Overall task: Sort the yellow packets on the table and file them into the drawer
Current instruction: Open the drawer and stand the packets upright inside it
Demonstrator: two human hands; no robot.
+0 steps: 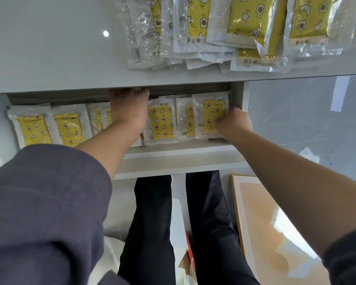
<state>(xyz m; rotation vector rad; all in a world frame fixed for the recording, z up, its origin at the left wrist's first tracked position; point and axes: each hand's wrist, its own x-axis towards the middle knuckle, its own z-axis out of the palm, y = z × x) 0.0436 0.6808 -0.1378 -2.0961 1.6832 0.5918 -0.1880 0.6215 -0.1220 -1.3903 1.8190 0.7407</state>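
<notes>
The white drawer (pixel 179 150) stands pulled out under the table edge. Several yellow packets in clear wrap lie side by side in it, among them one at the left (pixel 34 130) and one in the middle (pixel 161 122). My left hand (pixel 128 109) reaches deep into the drawer over the packets, fingertips hidden under the tabletop. My right hand (pixel 233 123) grips the right edge of the rightmost packet (pixel 211 116) by the drawer's right wall. A loose pile of yellow packets (pixel 245 31) lies on the white table (pixel 49 48) above.
My legs in dark trousers (pixel 206 223) stand below the drawer. A framed orange picture (pixel 271 227) leans on the floor at the right. White bags and papers (pixel 178 227) lie between my feet. Grey floor shows to the right of the drawer.
</notes>
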